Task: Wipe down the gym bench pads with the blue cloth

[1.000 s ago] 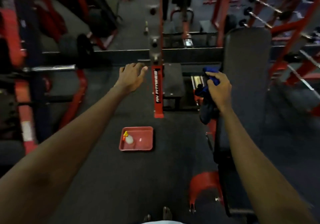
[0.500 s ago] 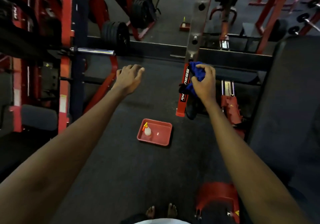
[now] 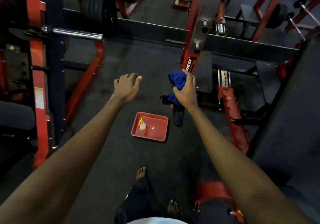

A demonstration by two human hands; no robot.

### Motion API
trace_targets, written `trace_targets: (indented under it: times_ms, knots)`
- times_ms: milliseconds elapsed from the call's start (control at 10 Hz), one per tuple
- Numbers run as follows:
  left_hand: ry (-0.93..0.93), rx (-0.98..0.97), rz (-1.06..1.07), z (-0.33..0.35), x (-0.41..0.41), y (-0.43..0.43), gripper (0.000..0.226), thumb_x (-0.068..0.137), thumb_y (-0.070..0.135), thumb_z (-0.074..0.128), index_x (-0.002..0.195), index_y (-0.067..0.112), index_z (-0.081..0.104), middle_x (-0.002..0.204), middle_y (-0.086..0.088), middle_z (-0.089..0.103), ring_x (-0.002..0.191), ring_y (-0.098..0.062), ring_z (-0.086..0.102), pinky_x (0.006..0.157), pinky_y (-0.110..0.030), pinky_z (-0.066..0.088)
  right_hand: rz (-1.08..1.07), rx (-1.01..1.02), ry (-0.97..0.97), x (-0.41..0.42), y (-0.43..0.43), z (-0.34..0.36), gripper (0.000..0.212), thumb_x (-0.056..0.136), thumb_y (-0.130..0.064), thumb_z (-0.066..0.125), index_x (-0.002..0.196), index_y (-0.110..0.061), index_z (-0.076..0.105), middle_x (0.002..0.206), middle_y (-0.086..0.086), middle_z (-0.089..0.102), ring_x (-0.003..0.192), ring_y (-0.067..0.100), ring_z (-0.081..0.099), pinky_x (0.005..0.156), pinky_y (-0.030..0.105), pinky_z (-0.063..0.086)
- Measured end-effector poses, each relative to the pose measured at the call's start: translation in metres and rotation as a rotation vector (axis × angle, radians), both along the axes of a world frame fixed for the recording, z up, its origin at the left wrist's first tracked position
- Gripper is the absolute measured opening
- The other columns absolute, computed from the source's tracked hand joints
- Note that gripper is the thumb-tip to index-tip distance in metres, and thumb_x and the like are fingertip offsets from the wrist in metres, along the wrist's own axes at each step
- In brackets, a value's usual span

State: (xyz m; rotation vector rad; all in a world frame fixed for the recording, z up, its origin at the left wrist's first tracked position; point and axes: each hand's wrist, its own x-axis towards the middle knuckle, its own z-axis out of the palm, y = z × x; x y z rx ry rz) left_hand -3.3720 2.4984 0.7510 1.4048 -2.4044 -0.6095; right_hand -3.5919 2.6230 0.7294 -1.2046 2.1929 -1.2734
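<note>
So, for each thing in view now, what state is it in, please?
blue cloth, bunched, gripped in the right hand, off the pad.
left hand, fingers loosely curled, holds nothing.
bench pad, no hand on it.
bottle, in the red tray on the floor.

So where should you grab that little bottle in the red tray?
Probably round the neck of the bottle, just below its yellow nozzle, coming down from above with the free left hand. It stands upright in the red tray, whose rim hampers a sideways reach.
</note>
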Motion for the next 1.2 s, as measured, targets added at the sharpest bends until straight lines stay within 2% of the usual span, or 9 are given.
trace_targets:
  times_ms: [100,300,500,600,700,800,900,1100,1200]
  knots:
    - [0.006,0.044,-0.018,-0.031,-0.004,-0.033,0.043,0.108,0.042,0.036,0.135,0.017,0.058,0.139,-0.012,0.059,0.134,-0.032,0.046,0.112,-0.047,0.026,-0.009,0.062,-0.010,0.004,-0.027,-0.027,0.074,0.085,-0.006,0.070,0.151,-0.019,0.040,0.148,0.007,0.038,0.132,0.019,0.046,0.103,0.021,0.034]
    - [-0.029,0.153,0.002,-0.114,-0.009,-0.092,0.040,0.108,0.040,0.039,0.131,0.017,0.062,0.134,-0.012,0.062,0.130,-0.032,0.051,0.110,-0.047,0.029,-0.027,0.195,-0.019,0.005,-0.080,-0.113,0.059,0.080,0.002,0.069,0.135,-0.012,0.052,0.139,0.008,0.043,0.123,0.015,0.049,0.104,0.021,0.039]
    - [-0.081,0.264,0.005,-0.245,-0.021,-0.125,0.055,0.100,0.051,0.030,0.128,0.017,0.062,0.131,-0.011,0.063,0.125,-0.030,0.053,0.107,-0.045,0.029,-0.050,0.295,-0.031,-0.012,-0.124,-0.258,0.043,0.079,0.006,0.068,0.119,-0.005,0.056,0.129,0.014,0.046,0.111,0.019,0.052,0.087,0.010,0.032]
    - [-0.107,0.302,0.006,-0.347,-0.037,-0.141,0.059,0.097,0.053,0.027,0.125,0.015,0.062,0.128,-0.010,0.063,0.123,-0.029,0.053,0.105,-0.043,0.027,-0.048,0.356,-0.056,-0.028,-0.150,-0.378,0.040,0.081,0.006,0.068,0.118,-0.004,0.056,0.130,0.014,0.044,0.106,0.016,0.050,0.084,0.011,0.033]
    - [-0.108,0.299,0.002,-0.420,-0.050,-0.147,0.052,0.102,0.049,0.031,0.129,0.016,0.061,0.131,-0.010,0.062,0.124,-0.029,0.052,0.105,-0.042,0.026,-0.043,0.399,-0.048,-0.039,-0.166,-0.455,0.039,0.084,0.005,0.067,0.119,-0.006,0.055,0.133,0.011,0.042,0.105,0.014,0.050,0.081,0.015,0.037]
    - [-0.136,0.293,-0.002,-0.543,-0.068,-0.150,0.060,0.098,0.053,0.028,0.134,0.020,0.061,0.134,-0.006,0.062,0.127,-0.025,0.051,0.104,-0.038,0.026,0.017,0.428,-0.023,-0.054,-0.196,-0.580,0.041,0.085,0.005,0.066,0.122,-0.006,0.054,0.135,0.013,0.042,0.104,0.015,0.049,0.082,0.015,0.037]
    - [-0.143,0.310,-0.033,-0.611,-0.075,-0.148,0.064,0.097,0.056,0.024,0.137,0.020,0.059,0.137,-0.005,0.061,0.129,-0.025,0.051,0.106,-0.041,0.026,0.038,0.426,0.004,-0.058,-0.212,-0.651,0.042,0.083,0.004,0.066,0.121,-0.008,0.053,0.133,0.014,0.044,0.110,0.025,0.054,0.093,0.030,0.045]
    - [-0.123,0.303,0.009,-0.697,-0.072,-0.151,0.044,0.106,0.046,0.035,0.133,0.022,0.060,0.135,-0.007,0.062,0.126,-0.027,0.052,0.101,-0.041,0.026,0.160,0.489,0.002,-0.055,-0.211,-0.748,0.035,0.091,0.004,0.056,0.125,-0.003,0.052,0.137,0.016,0.045,0.114,0.017,0.047,0.094,0.028,0.040]
    - [-0.097,0.319,0.031,-0.709,-0.070,-0.152,0.046,0.105,0.044,0.033,0.134,0.020,0.060,0.134,-0.008,0.061,0.124,-0.027,0.052,0.103,-0.043,0.025,0.165,0.510,-0.007,-0.052,-0.203,-0.774,0.032,0.091,0.004,0.050,0.121,-0.006,0.057,0.137,0.015,0.048,0.117,0.028,0.056,0.100,0.039,0.047]
